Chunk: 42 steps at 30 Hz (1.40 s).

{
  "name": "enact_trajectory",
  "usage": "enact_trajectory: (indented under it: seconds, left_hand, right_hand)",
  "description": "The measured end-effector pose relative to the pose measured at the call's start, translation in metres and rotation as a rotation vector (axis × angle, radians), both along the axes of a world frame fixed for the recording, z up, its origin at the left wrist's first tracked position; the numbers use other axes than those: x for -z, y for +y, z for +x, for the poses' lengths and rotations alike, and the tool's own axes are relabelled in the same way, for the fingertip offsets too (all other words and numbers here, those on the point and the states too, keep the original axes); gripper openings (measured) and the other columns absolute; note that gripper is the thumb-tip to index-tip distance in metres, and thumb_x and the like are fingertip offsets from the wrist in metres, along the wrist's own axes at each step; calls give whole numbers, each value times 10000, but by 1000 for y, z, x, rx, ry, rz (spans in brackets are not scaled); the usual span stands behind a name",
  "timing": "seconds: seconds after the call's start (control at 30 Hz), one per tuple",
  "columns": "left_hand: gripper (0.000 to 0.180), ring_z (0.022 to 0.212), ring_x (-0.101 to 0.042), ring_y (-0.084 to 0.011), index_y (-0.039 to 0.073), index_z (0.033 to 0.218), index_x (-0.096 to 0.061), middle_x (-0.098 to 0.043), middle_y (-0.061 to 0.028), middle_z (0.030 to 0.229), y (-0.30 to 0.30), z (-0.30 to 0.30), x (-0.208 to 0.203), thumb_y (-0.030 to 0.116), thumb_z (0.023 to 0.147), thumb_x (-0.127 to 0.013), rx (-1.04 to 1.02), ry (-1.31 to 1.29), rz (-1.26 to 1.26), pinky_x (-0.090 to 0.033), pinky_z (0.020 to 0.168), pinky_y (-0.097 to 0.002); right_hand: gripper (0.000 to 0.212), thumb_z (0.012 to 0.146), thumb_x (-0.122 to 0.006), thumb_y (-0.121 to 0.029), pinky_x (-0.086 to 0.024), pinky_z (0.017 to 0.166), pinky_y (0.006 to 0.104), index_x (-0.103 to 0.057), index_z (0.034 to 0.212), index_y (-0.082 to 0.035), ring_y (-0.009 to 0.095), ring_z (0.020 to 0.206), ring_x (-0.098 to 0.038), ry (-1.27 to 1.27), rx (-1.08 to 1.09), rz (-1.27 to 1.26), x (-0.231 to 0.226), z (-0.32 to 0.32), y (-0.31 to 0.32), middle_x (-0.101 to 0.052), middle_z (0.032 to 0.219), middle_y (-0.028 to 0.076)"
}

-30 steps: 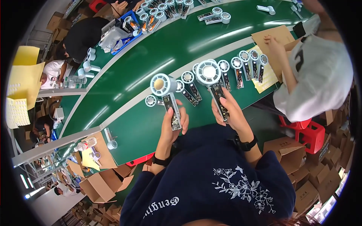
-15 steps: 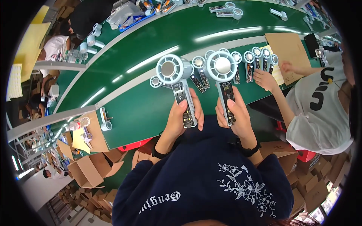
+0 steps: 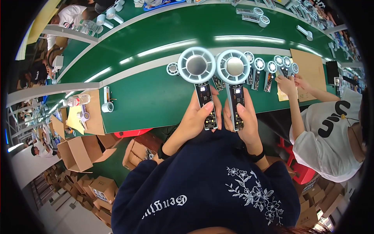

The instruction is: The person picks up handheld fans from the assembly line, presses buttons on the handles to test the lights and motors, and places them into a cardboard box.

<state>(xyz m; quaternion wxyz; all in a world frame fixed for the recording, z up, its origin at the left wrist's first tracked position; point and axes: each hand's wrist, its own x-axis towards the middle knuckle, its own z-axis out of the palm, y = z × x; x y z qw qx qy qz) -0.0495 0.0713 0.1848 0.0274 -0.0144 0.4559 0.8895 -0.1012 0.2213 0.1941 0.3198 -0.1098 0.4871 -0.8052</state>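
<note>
My left hand (image 3: 201, 112) grips a light-blue handheld fan (image 3: 196, 65) by its handle, the thumb resting on the exposed black circuit board. A matching handheld fan (image 3: 233, 67) stands in my right hand (image 3: 244, 113), held the same way, its round grilled head close beside the first. Both fans are upright with a silver disc at the centre of each head, and a small display glows white on each board. Behind them, several more open-handled fans (image 3: 259, 64) lie in a row on the green table (image 3: 144, 101), partly hidden by the two I hold.
To my right a co-worker's hands (image 3: 287, 84) hold a fan above a cardboard sheet (image 3: 309, 70). One lone fan (image 3: 107, 106) lies at the table's left, near a plastic bottle (image 3: 78, 100). An open carton (image 3: 80, 152) stands below on the left.
The left fan has turned to face me and moved right, closer to the other fan. Displays on both boards now glow white. The co-worker's hands have come together on a fan.
</note>
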Motion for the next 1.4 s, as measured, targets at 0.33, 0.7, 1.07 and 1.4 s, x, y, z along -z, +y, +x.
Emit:
enact_trajectory:
  seconds: [0.33,0.7,1.07,1.4]
  left_hand:
    - [305,578,-567,-193,42,1163,-292,-504,-127,785,-3,6,0,248,964,-398,-62,49,72,-456,461,-264]
    - [274,580,-568,-183,41,1143,-298,-503,-118,789,0,10,0,235,971,-386,-82,5,52,-454,464,-260]
    - [257,607,-553,-179,28,1124,-323,-509,-116,792,3,7,4,225,971,-387,-117,-11,-52,-471,548,-271]
    - [374,543,-545,-210,9,1108,-355,-511,-120,733,5,7,10,330,927,-418,-169,-78,-166,-456,502,-291]
  right_hand:
    - [441,916,-395,-243,-411,445,222,-291,1243,33,115,484,-460,85,-4,115,-4,5,-16,-480,723,77]
    - [422,931,-389,-168,-436,533,225,-258,1296,-2,111,574,-493,7,-94,0,-8,2,-13,-485,758,61]
    - [420,933,-396,-182,-403,504,209,-274,1293,-4,111,577,-498,14,-82,36,5,-2,-8,-489,758,59]
    - [450,918,-383,-246,-370,453,210,-304,1230,68,110,477,-436,68,-17,66,1,1,-17,-469,676,74]
